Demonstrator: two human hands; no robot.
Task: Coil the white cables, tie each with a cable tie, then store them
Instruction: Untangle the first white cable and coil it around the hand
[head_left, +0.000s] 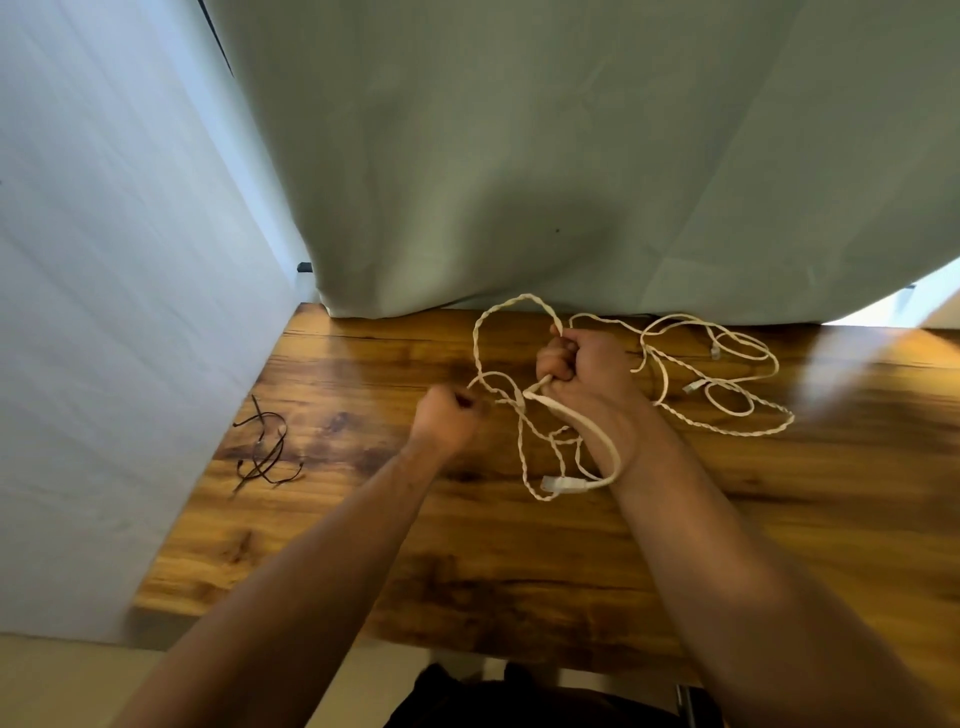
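Right hand (587, 369) is fisted round the white cable (566, 484), a loop draped over its wrist, while the curled left hand (449, 418) pinches a strand just beside it; the uncoiled tangle sprawls on the table (467, 561) to the right, nearer the right hand.

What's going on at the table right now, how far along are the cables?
A person is working on the white cables, which lie in a loose tangle on the wooden table. The right hand grips a bunch of strands, and the left hand, blurred, seems to pull one strand. No coil is finished or tied yet. The black cable ties lie untouched at the left.
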